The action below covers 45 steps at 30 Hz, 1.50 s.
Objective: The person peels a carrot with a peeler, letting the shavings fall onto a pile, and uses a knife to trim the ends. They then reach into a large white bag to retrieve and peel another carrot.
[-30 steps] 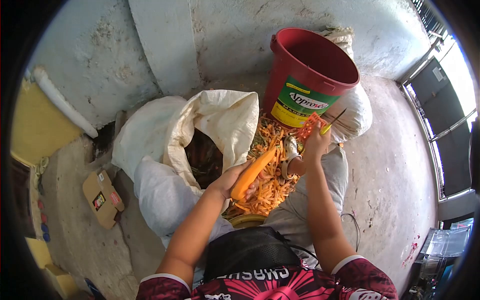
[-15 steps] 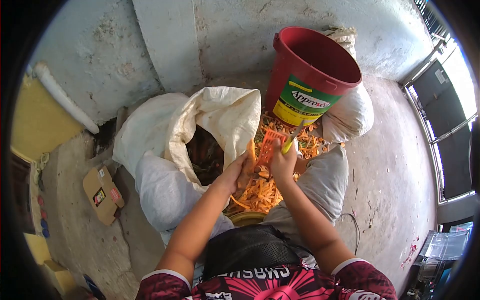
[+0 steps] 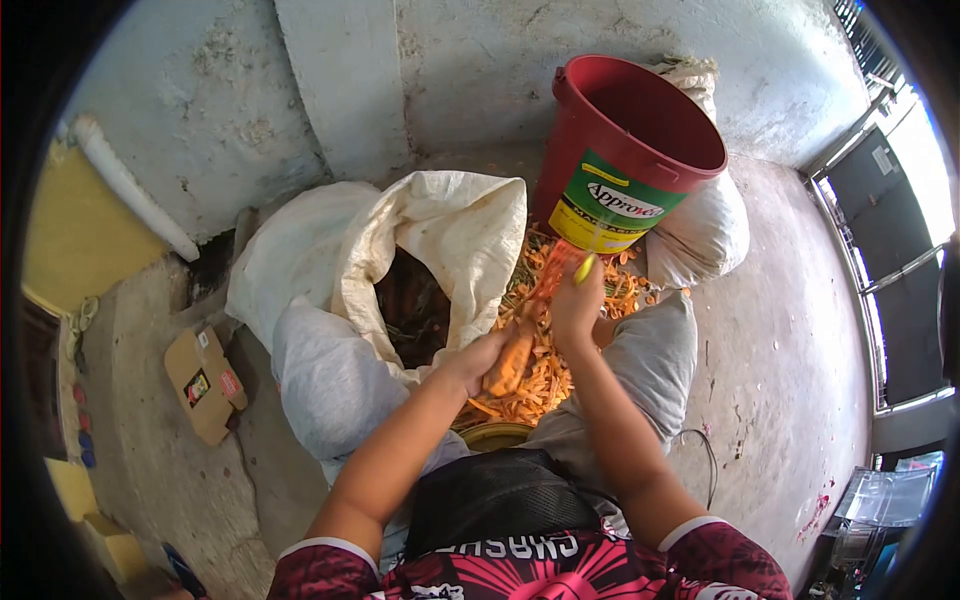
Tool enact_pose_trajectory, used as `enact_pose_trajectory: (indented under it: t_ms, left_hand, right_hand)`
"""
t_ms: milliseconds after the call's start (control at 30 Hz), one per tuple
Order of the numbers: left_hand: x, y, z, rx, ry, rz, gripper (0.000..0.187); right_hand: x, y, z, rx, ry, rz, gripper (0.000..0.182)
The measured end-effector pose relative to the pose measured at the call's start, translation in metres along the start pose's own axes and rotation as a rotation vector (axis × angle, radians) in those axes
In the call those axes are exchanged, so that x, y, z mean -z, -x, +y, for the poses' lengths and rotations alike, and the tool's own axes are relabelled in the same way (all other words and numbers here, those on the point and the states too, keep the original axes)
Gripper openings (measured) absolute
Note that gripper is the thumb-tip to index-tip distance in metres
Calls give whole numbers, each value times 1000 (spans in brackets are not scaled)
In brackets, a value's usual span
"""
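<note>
My left hand (image 3: 483, 360) is closed around a partly peeled carrot (image 3: 512, 364), pointing down over the pile of peelings. In my right hand (image 3: 576, 308) is an orange slotted plastic peeler (image 3: 554, 266), its lower part close to the carrot's upper end. A yellow handle (image 3: 585, 268) also pokes out of that fist; its blade cannot be made out now. Orange carrot peelings (image 3: 545, 378) lie heaped beneath both hands, between my knees. Beside my left hand stands an open white woven sack (image 3: 470, 215) with dark carrots and greens inside.
A red bucket (image 3: 560, 150) with a margarine label stands beyond the peelings, against a full white sack (image 3: 712, 235). A yellow container rim (image 3: 495, 436) shows near my lap. Flattened cardboard (image 3: 205, 385) lies on the floor at left.
The carrot has swung from near upright to pointing down toward me. My right hand has turned, so the peeler now slants and the knife blade seen before no longer shows.
</note>
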<state>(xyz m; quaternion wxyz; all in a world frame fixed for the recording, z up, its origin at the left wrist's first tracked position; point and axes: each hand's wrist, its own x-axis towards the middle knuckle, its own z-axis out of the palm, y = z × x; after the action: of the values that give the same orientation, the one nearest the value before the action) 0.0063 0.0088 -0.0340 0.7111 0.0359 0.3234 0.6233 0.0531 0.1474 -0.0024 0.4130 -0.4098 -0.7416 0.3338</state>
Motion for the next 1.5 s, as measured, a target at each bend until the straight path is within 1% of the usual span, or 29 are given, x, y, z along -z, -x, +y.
enact_pose_trajectory:
  t_ms: [33,100,133,167,233,267,367,400,433,500,533,633,667,733,867,933,1000,1067,1100,1133,1167,1233,1267,1333,1367,1400,1433,1500]
  left_hand:
    - [-1,0,-3,15,-25,1,37]
    - [-8,-1,-7,46,-77,2,38]
    - [-33,14,5,58,-159,152,38]
    - [-30,14,9,56,-119,101,38]
    - [-19,18,16,53,-35,-3,38]
    - [-6,10,14,25,13,29,39]
    - [-6,6,18,-87,-60,158,37]
    - [-6,5,19,-123,-87,201,36]
    - [-4,3,20,-128,-32,215,35]
    - [2,-2,18,-136,79,240,34]
    - [4,-4,17,-149,108,219,32]
    - [7,-7,15,-196,200,158,29]
    - [8,-7,15,-185,189,163,29]
    - [9,-5,15,-159,167,173,28]
    - [-3,-1,19,-113,111,266,29]
    - [-3,0,17,-102,24,287,30]
    - [-13,8,19,-64,-21,236,33]
    - [-16,10,13,-7,-92,180,36]
    - [-15,10,6,32,-142,151,38]
    - [-23,11,2,29,-156,170,40]
    - [-28,14,4,24,-183,180,40]
    - [-36,17,8,10,-235,189,40]
    - [-23,14,9,-4,-149,45,40]
    - [-12,9,14,-33,-125,178,40]
    - [-8,8,16,-49,-112,248,40]
    - [-6,7,19,-53,-59,221,39]
    - [-7,8,21,-75,-36,257,39]
    - [-14,8,24,-115,7,324,38]
  right_hand:
    - [6,-12,-1,-87,-1,5,27]
    - [7,-39,23,-51,29,137,24]
    - [9,-51,33,-37,18,192,24]
    - [8,-57,42,-22,7,248,23]
    - [13,-52,33,-26,-102,210,20]
    - [16,-48,27,-28,-155,189,19]
    - [16,-6,-3,106,-176,27,16]
    - [12,7,-4,77,-243,-84,17]
    - [9,19,-8,47,-309,-194,18]
    - [12,40,-31,56,-285,-249,19]
    - [14,46,-39,61,-272,-278,20]
    - [8,54,-34,67,-272,-301,19]
    - [8,54,-35,94,-235,-271,21]
    - [7,53,-35,67,-155,-260,24]
    - [6,48,-41,19,-13,-258,26]
    - [3,43,-34,19,4,-238,26]
    - [0,33,-23,21,-18,-198,25]
    - [-6,1,8,44,27,21,22]
    - [3,-17,5,-113,-120,11,22]
    - [0,-39,34,-202,41,37,22]
    - [1,-50,46,-160,70,147,23]
    - [9,-61,49,-104,15,251,22]
    - [10,-60,51,-94,-26,250,21]
    - [11,-51,42,-68,-107,238,19]
    - [10,-44,39,-87,-161,165,18]
    - [8,-34,35,-107,-218,93,17]
    - [6,-23,30,-128,-275,25,16]
    - [4,2,14,-61,-315,-59,15]
